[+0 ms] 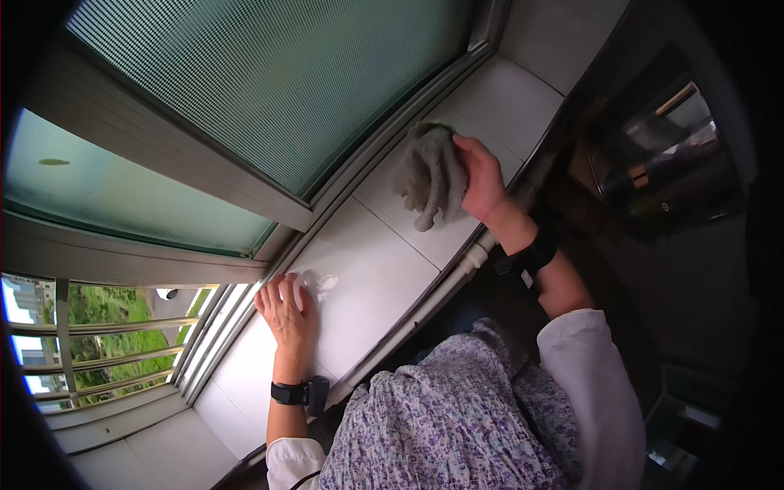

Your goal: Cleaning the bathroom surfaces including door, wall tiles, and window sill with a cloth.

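In my right hand (481, 177) is a bunched grey cloth (432, 174), held just above or against the white tiled window sill (373, 288); the exact contact cannot be told. The cloth hangs in folds, with a brownish patch on its left side. My left hand (285, 309) rests on the sill beside the window track (334, 205), its fingers spread a little and holding nothing. Next to its fingertips a small wet, shiny patch (326, 283) lies on the tile. Both wrists wear black straps with a small device.
Textured glass window panes (294, 79) in metal frames rise along the sill's far side. At the lower left an open section shows metal bars (122, 327) and greenery outside. A white pipe (422, 315) runs under the sill's near edge. Dark, glossy objects stand at the right.
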`<state>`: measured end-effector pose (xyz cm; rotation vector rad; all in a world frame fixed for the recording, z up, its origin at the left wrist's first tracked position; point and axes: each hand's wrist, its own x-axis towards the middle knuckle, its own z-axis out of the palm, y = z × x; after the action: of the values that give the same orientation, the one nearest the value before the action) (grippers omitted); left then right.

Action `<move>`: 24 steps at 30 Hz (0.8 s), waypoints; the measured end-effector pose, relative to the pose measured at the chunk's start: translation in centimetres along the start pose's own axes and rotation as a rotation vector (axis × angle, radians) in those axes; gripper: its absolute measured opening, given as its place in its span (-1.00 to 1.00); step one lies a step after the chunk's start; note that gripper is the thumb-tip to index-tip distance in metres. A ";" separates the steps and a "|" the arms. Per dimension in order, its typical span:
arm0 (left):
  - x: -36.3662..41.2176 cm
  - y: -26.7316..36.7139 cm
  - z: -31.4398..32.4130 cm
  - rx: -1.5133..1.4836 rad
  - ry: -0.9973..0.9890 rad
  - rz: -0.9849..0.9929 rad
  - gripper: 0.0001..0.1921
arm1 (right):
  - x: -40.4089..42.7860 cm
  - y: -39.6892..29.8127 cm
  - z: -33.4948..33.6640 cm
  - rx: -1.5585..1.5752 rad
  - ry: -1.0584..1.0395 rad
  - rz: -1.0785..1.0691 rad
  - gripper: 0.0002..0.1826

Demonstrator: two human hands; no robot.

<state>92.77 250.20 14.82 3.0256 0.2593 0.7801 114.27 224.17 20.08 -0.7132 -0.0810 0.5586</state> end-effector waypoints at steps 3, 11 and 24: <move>0.9 1.4 -1.9 0.146 0.217 -0.016 -0.68 | 1.0 -1.9 -1.2 -0.020 0.028 0.002 -0.62; 13.1 5.3 -2.7 0.358 0.831 -0.050 -0.33 | 5.6 -7.9 -8.8 -0.037 -0.141 -0.010 -0.59; 15.8 3.4 0.1 0.448 0.839 -0.246 -0.24 | 5.2 -10.6 -13.2 -0.010 0.043 -0.132 -0.64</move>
<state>106.94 249.44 22.43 2.7012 0.8794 2.1487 126.98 212.41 16.20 -0.7232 -0.0904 0.4171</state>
